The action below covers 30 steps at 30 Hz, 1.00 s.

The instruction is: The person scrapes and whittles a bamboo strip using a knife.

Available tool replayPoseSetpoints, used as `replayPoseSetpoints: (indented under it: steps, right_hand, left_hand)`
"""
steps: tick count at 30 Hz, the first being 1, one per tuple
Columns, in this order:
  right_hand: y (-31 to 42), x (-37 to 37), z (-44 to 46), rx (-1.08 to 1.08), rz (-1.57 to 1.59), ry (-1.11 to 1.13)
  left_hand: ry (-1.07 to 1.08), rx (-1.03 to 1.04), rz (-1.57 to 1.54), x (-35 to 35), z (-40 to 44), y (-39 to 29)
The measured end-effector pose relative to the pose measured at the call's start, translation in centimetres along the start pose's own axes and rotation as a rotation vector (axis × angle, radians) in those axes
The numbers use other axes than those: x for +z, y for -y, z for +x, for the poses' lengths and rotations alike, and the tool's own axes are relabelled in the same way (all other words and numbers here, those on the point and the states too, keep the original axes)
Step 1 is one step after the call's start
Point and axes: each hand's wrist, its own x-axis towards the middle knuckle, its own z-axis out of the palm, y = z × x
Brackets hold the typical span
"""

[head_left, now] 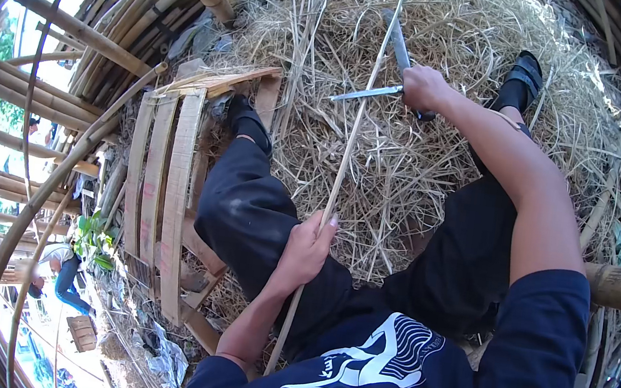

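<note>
A long, thin bamboo strip runs from the top of the view down past my lap. My left hand is closed around its lower part, the thumb lying along it. Farther up, my right hand grips a knife just to the right of the strip. The knife's grey blade points up and left, and a dark handle end shows below my fist. A narrow, pale, blade-like piece juts left from the same hand and crosses the bamboo strip. Whether it is metal or bamboo, I cannot tell.
Dry straw and shavings cover the ground between my feet. A wooden slatted crate stands beside my left leg. Bamboo poles form a frame at left, and a thick pole lies at right. Another person is outside, lower left.
</note>
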Motion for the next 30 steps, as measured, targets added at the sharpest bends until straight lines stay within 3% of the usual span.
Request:
replayPoseSetpoints:
  steps: [4, 6, 7, 9, 11, 13, 15, 17, 20, 25, 27, 30]
  right_hand:
    - [-1.5, -0.6, 0.7, 0.021, -0.030, -0.018]
    - [-3.3, -1.2, 0.6, 0.300, -0.021, -0.036]
    - [-6.7, -0.1, 1.8, 0.536, 0.059, -0.150]
    - [-12.5, -1.2, 0.0, 0.677, -0.018, -0.223]
    - [-14.8, -2.4, -1.7, 0.794, 0.118, -0.252]
    - [-13.1, -3.1, -2.7, 0.762, 0.102, -0.220]
    - [-11.5, -2.4, -2.7, 0.645, 0.125, -0.159]
    - [-8.9, -2.1, -2.8, 0.540, 0.169, -0.202]
    - [-5.8, -2.6, -1.9, 0.428, 0.199, -0.238]
    - [-0.7, -3.5, -2.5, 0.136, 0.447, 0.041]
    - [0.2, -2.1, -2.2, -0.022, 0.385, 0.033]
    - [1.7, -2.3, -3.3, -0.061, 0.325, 0.168]
  left_hand:
    - [0.013, 0.003, 0.033, -0.5, -0.4, 0.2]
    - [-0.001, 0.004, 0.107, -1.0, -1.7, 0.0]
    - [0.001, 0.017, 0.113, -1.3, -2.6, 0.1]
    - [0.083, -0.115, -0.013, -2.2, -5.1, 1.0]
    - [0.075, -0.160, -0.094, -2.6, -5.4, 2.1]
    - [0.051, 0.023, -0.058, -1.9, -3.5, 3.0]
    - [0.062, 0.036, -0.074, -1.3, -2.4, 2.3]
    - [0.085, -0.114, -0.249, -1.4, -1.9, 1.7]
    - [0.141, -0.124, -0.324, -1.5, -1.7, 1.2]
    - [0.191, -0.095, -0.278, -1.0, -1.2, 1.0]
    - [0.220, -0.054, -0.339, -1.1, -1.0, 1.1]
    - [0.186, -0.147, -0.560, -1.1, -1.2, 0.2]
